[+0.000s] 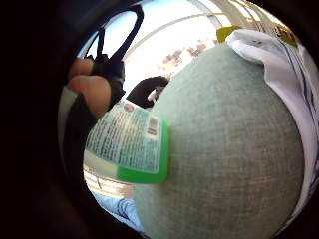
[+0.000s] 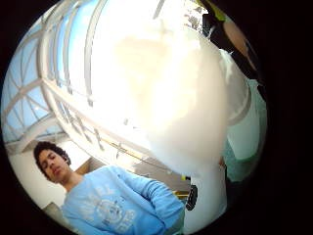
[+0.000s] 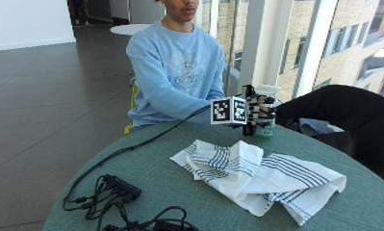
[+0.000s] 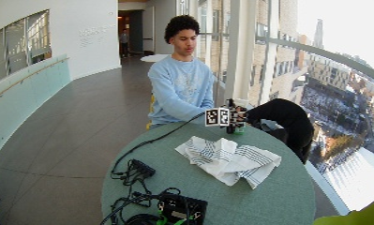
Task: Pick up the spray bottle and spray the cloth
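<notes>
In the outside view my gloved right hand (image 3: 259, 111) grips the spray bottle (image 3: 264, 130) at the far side of the round green table (image 3: 160, 168). The bottle is upright, and its green base is at or just above the tabletop; I cannot tell which. The little finger side palm view shows the bottle's printed label and green base (image 1: 132, 144) with my fingers (image 1: 92, 92) curled round it. In the thumb side palm view the bottle's pale body (image 2: 181, 98) sits close against the palm. The white cloth (image 3: 262, 175) with dark stripes lies crumpled mid-table, nearer the camera than the hand.
A black box with cables (image 3: 118, 187) lies on the table's near left part. A dark jacket (image 3: 345, 115) hangs over a chair at the right, just beyond the table edge. The person sits behind the table.
</notes>
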`<state>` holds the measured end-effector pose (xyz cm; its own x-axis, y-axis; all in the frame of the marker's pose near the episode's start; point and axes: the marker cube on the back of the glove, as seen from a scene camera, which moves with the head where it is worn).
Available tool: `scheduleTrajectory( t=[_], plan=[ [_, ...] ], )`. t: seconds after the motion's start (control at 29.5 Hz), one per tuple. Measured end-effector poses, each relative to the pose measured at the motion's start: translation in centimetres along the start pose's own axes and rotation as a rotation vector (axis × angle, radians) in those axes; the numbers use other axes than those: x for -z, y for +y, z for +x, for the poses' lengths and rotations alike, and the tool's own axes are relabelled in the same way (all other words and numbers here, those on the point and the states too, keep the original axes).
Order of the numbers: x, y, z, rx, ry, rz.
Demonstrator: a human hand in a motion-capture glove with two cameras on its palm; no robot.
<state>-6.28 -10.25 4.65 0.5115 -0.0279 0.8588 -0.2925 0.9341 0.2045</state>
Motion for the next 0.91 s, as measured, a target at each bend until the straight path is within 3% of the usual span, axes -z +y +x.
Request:
scheduleTrajectory(
  t=[0.37,0.91],
  plan=[
    [7.3,5.4,-1.0,-0.054,0.333,-0.054],
    [17.8,18.5,-1.3,-0.108,0.781,-0.103]
  ],
)
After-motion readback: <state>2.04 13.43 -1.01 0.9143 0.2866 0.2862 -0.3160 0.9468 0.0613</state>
